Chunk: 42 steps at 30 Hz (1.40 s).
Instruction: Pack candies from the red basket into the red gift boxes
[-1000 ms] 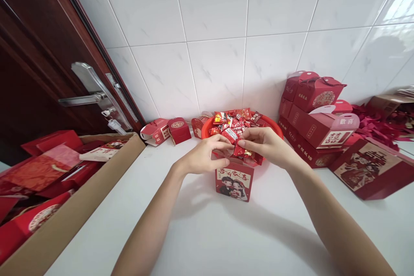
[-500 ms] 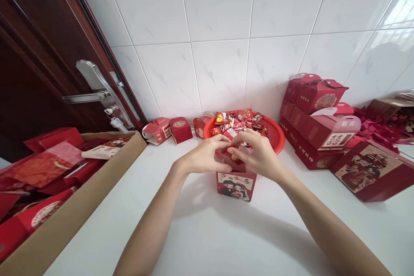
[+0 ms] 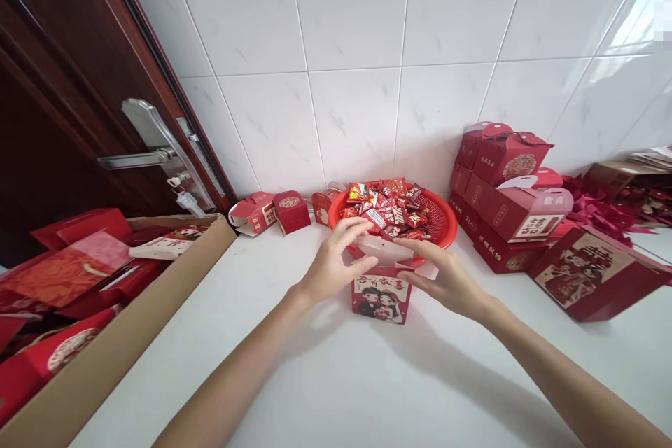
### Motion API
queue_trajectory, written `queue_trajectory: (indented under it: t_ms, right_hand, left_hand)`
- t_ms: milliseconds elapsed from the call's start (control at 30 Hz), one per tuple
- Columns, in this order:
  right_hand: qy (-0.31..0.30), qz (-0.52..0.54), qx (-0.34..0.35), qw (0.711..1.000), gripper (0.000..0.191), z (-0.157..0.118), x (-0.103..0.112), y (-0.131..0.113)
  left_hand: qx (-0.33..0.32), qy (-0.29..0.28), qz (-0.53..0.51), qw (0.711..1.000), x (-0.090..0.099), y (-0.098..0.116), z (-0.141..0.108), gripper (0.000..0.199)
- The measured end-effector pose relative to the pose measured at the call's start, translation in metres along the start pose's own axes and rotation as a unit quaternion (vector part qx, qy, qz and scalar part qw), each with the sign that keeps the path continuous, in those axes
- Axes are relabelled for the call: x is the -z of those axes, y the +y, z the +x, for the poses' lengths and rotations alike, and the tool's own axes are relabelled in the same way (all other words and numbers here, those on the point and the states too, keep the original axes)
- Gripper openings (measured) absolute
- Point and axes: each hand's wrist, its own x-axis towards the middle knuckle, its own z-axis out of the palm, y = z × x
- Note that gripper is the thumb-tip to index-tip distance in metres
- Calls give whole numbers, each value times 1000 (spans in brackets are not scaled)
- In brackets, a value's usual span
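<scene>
A small red gift box (image 3: 381,301) with a cartoon couple on its front stands upright on the white table, its top flaps raised. At the box's left side is my left hand (image 3: 334,260), thumb and fingers apart around the upper edge, holding nothing. My right hand (image 3: 446,273) is opposite, its fingers spread and its thumb by the front right edge; whether it touches the flap I cannot tell. Right behind the box sits a red plastic basket (image 3: 449,220) with many red-wrapped candies (image 3: 391,206). What lies inside the box is hidden.
Stacked red gift boxes (image 3: 504,206) stand at the right, with a larger red box (image 3: 593,273) in front. Small red boxes (image 3: 291,211) line the wall. A cardboard carton (image 3: 157,301) of red packaging fills the left, beside a dark door (image 3: 63,70).
My hands have moved apart, the right one outward and down. The red item that was between them above the box is no longer visible there. The view has shifted slightly.
</scene>
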Motion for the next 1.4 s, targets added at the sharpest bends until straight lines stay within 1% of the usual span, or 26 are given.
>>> queue_trajectory:
  t_ms: [33,67,133,167,200,267,333,367,433,533,600,667,800,900,967,1033,1067,1100,1133,1200,1233,1267,1300,1333,1367,1400]
  right_hand:
    - [15,17,10,1000,37,-3,-3,2]
    - [27,30,18,999,31,-4,-5,5]
    - [40,42,34,998,23,-4,-6,9]
    - [44,46,44,997,22,-3,-7,12]
    - [48,52,55,996,23,-2,-6,14]
    - [54,69,81,993,22,0,-6,17]
    - [51,86,96,990,18,1,-7,18]
    - [50,91,98,990,17,1,-7,18]
    - [52,90,89,991,16,0,-7,17]
    - [65,63,57,994,18,-3,-10,17]
    - [71,38,40,996,21,-4,-12,18]
    - [69,14,39,997,20,-5,-16,18]
    - [54,-8,39,998,25,-6,-17,13]
    - [49,12,31,998,27,-12,-4,7]
    - [59,16,10,998,25,-23,16,3]
    - [103,-8,-33,994,23,-40,43,2]
    - [143,-28,-62,987,23,-51,57,3]
    - [198,-57,-91,974,24,-62,72,6]
    - [261,-90,-122,953,25,-74,85,10]
    - [339,-156,-193,907,24,-96,109,23]
    - [388,-207,-206,874,26,-106,117,31]
    - [423,-270,-200,842,28,-114,124,41]
    - [443,-325,-188,814,28,-121,128,51]
    - [454,-365,-176,794,27,-127,131,61]
    - [457,-392,-166,781,26,-131,131,70]
    - [454,-408,-162,775,25,-133,130,78]
  left_hand:
    - [-5,32,3,999,-2,-5,-4,52]
    - [-3,46,-3,999,-5,-9,-8,57]
    - [12,20,-39,999,-8,-15,-15,62]
    - [21,1,-59,998,-10,-17,-18,60]
    - [28,-9,-73,997,-12,-18,-20,56]
    - [25,4,-73,997,-17,-19,-23,40]
    - [-5,25,-53,998,-21,-17,-25,21]
    - [-23,29,-44,998,-23,-16,-25,16]
    - [-52,28,-36,998,-24,-15,-26,11]
    - [-58,24,-54,997,-26,-16,-27,11]
    - [-52,27,-68,996,-29,-18,-28,11]
    - [-35,42,-81,995,-32,-20,-30,13]
    - [36,64,-121,990,-39,-22,-34,22]
    - [61,52,-137,987,-40,-24,-37,36]
    - [64,43,-137,988,-39,-26,-38,39]
    - [72,37,-128,988,-39,-30,-39,34]
    - [77,34,-121,989,-39,-31,-40,32]
    - [81,31,-115,990,-40,-33,-40,30]
    - [82,29,-111,990,-42,-34,-41,28]
    - [78,25,-105,991,-46,-36,-42,24]
    - [73,23,-100,992,-49,-36,-43,22]
    - [66,19,-92,993,-51,-36,-44,19]
    - [58,16,-83,995,-53,-37,-46,17]
    - [50,13,-74,996,-55,-37,-47,15]
    - [41,11,-67,997,-56,-37,-48,13]
    - [34,12,-63,997,-57,-38,-49,12]
